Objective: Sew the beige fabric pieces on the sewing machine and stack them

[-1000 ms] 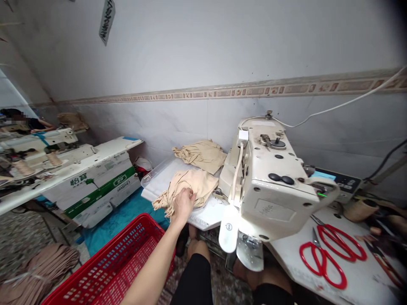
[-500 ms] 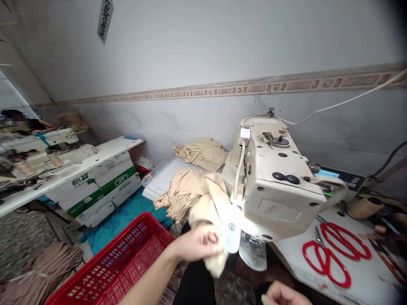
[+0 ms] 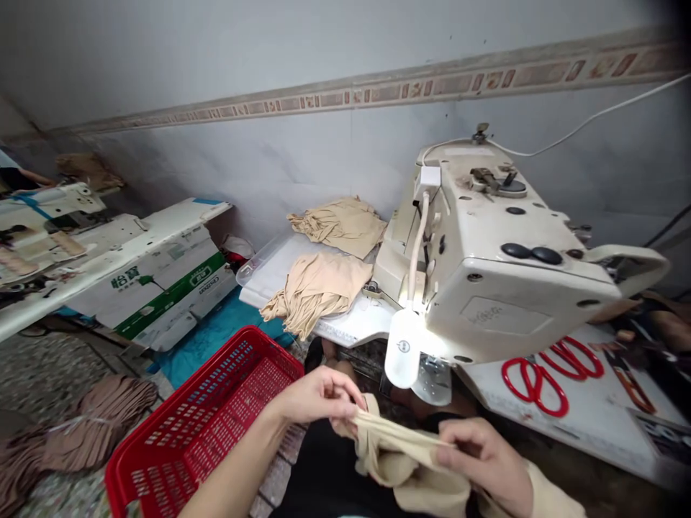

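beige cloth (image 3: pixel 404 442): near centre, over the lap (image 3: pixel 318 471), right of the red basket (image 3: pixel 188 394) | why: edge drawn straight, presumably to control its folds; near beige pile (image 3: pixel 329 284) left of the sewing machine (image 3: pixel 518 288), presumably for easy reach | grip: left hand (image 3: pixel 327 397), right hand (image 3: pixel 489 460) each pinching cloth | pose: both bent, facing inward

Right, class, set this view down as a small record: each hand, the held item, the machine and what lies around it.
Left hand: pinches one end of the beige cloth
Right hand: grips the other end
Held item: cloth stretched along its top edge, folds hanging below
Sewing machine: beyond the hands, its lamp lit
Beige piles: front pile, back pile
Red basket: left of the person's legs
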Tool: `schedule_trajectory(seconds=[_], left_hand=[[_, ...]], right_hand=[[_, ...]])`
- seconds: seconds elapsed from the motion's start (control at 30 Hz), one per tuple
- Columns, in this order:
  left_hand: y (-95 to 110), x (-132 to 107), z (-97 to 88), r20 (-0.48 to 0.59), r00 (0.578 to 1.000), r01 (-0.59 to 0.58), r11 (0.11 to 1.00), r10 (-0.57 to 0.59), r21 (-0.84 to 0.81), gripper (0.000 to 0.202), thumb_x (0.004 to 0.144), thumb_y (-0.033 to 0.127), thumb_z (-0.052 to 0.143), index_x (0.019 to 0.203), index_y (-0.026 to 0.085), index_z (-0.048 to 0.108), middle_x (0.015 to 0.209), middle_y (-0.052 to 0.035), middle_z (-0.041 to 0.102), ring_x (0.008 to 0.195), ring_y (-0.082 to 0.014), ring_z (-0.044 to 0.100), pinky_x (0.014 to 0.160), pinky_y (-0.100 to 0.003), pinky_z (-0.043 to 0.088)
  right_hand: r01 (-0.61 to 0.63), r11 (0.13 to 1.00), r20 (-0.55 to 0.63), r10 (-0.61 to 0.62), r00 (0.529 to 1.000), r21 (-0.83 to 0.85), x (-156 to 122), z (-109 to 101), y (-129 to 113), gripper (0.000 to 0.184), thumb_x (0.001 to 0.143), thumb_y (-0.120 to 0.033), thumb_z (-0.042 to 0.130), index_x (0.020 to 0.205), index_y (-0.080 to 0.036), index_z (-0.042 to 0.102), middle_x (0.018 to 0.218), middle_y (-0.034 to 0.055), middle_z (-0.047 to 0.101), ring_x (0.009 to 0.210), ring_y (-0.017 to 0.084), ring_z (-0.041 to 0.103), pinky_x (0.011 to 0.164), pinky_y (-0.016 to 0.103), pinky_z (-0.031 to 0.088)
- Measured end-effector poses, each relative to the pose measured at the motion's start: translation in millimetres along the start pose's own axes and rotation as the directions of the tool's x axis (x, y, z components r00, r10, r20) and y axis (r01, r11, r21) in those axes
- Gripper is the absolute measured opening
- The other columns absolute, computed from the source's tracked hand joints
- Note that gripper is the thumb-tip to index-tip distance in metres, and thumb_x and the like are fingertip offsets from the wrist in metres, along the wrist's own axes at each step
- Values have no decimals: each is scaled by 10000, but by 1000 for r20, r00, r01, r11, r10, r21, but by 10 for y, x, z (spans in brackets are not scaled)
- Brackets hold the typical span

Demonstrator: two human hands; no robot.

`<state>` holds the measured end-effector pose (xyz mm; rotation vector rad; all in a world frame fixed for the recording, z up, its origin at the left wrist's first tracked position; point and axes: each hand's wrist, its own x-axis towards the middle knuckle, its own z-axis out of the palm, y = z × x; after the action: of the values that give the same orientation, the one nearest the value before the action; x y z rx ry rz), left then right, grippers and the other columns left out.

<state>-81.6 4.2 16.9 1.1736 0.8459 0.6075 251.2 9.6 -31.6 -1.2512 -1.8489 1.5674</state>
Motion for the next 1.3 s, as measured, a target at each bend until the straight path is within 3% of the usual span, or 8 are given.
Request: schedule_trajectory(seconds=[0.1,0.2,0.3,0.4,0.53,0.73,0.93,1.3], left_hand=[[146,24,118,-73,995,-49,982,64,184,325,928,415,690,1024,112,762,758,-64,724,660,-135,664,654,-225,517],[205,180,373,97,992,-108,960,86,259,318,977,388,622,1142,135,719,793,-66,733,702,-156,688,688,-243,530],[169,349,538,204,974,-158,943,99,294,304,941,371,678,1149,149,676,764,-32,709,670,-141,663,640,-215,492],[77,457,538,142,986,-129,945,89,299,282,899,392,731,991,131,677,742,-21,674,648,-131,622,603,-204,460],[-36,491,527,133,981,-186,864,139,468,297,913,429,707,881,136,746,820,-55,677,720,-147,612,652,-223,452],[-23,492,663,128,987,-149,875,101,460,412,1039,440,494,1038,135,771,783,-59,725,700,-153,649,670,-222,471],[-106,498,664,102,974,-226,829,203,511,334,894,471,724,900,142,785,796,-46,671,698,-136,592,630,-213,416],[60,427,597,162,977,-206,823,140,529,267,977,392,601,929,149,702,760,-16,651,685,-128,574,644,-202,421]], right_hand=[[72,993,48,-77,996,92,11,-31,-146,407,778,-593,730,624,-218,696,634,45,550,598,212,483,552,360,389],[-21,982,191,-16,982,187,42,183,-318,437,720,-554,817,943,-186,748,749,32,628,606,162,501,537,284,381],[-25,989,278,-17,960,147,32,294,-382,421,799,-562,756,794,-141,735,579,-29,517,526,105,403,496,239,294],[-24,994,186,4,983,104,-47,192,-326,508,845,-608,693,713,-121,750,502,-49,406,491,84,294,466,243,189],[-4,989,33,-1,999,146,-164,31,-239,494,850,-599,699,854,-120,821,589,11,558,532,115,407,491,261,260],[5,981,-52,6,999,194,-144,20,-181,454,876,-558,689,952,-126,806,652,40,635,578,139,450,539,276,319],[-82,991,-9,83,997,107,-187,8,-38,449,830,-583,714,776,-141,776,504,-35,412,502,109,286,497,283,199],[-20,989,30,16,999,148,-149,156,-223,381,917,-554,633,889,-179,688,759,39,635,639,166,534,543,271,369]])
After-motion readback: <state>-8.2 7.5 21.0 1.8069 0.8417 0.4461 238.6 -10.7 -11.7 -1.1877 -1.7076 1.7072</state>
